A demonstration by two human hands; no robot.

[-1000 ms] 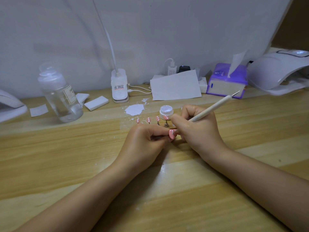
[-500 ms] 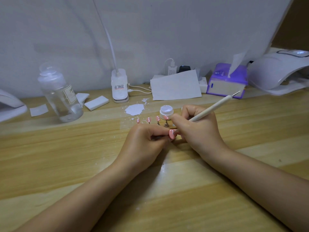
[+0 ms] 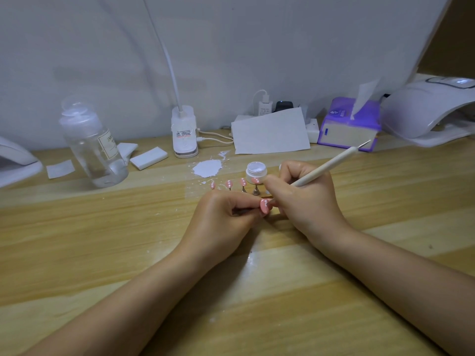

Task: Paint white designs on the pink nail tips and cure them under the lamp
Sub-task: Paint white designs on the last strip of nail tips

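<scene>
On the wooden desk [image 3: 77, 240], items listed left to right:

Far left edge: part of a white device [image 3: 15, 160], cut off by the frame.
Bottle: clear plastic bottle [image 3: 92, 145] with a label, upright, near the back wall.
White blocks: small white pads [image 3: 148, 158] lying just right of the bottle.
Clip lamp base: white unit [image 3: 184, 132] with a cable running right.
Paint patch: white smear [image 3: 207, 168] on the desk surface.
Standing nail tips: four pink nail tips on stands [image 3: 235, 185], in a row, with white dots, behind the hands.
Left hand: left hand [image 3: 226, 219] curled, pinching the held pink nail tip [image 3: 264, 206] by its stand.
Jar: small open white jar [image 3: 256, 172], just behind the row.
Right hand: right hand [image 3: 305, 199] gripping a white dotting pen [image 3: 331, 164]; working end at the held tip, hidden by the fingers.
Paper: white sheet [image 3: 270, 132] leaning at the back.
Tissue box: purple box [image 3: 349, 124].
Curing lamp: white lamp [image 3: 424, 109], far right, well apart from the hands.
</scene>
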